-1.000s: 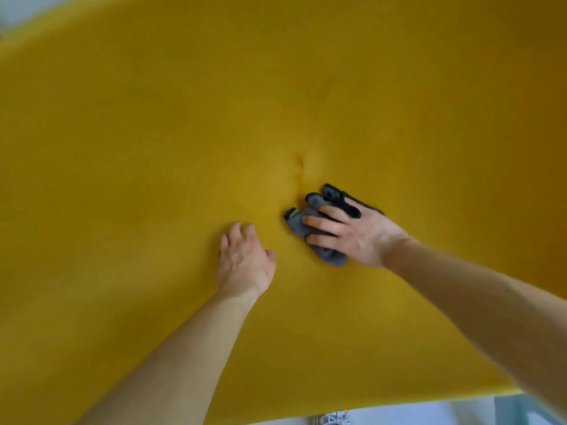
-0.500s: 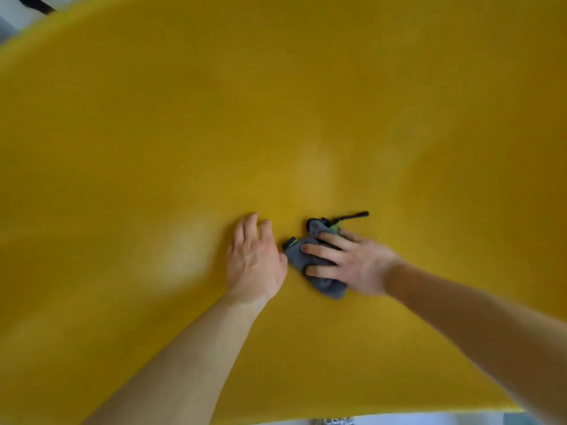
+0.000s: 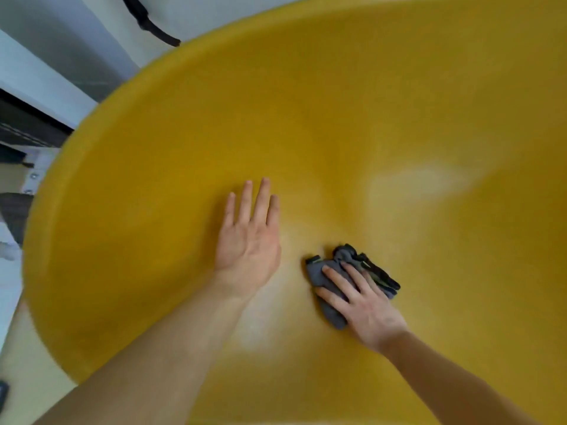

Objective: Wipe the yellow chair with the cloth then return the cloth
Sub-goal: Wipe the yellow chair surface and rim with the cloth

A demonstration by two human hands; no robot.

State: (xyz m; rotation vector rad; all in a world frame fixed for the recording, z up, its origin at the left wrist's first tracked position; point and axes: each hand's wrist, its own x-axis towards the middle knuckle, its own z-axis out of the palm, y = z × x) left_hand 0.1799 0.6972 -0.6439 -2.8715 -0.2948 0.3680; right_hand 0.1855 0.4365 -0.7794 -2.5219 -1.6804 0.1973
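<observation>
The yellow chair (image 3: 352, 124), a smooth curved shell, fills the view and is cut off at the top, right and bottom edges. The left hand (image 3: 248, 240) lies flat and open on it, grasping nothing. Just right, the right hand (image 3: 365, 308) presses the crumpled grey cloth (image 3: 325, 277) onto the seat with spread fingers, partly hiding it.

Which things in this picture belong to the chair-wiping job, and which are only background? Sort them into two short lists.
Part of the job:
- yellow chair, the surface being wiped
- grey cloth, pressed flat on the seat
- right hand, on the cloth
- left hand, flat on the chair, apart from the cloth

Just background:
- black strap, top left
- pale floor, beyond the chair's edge
</observation>
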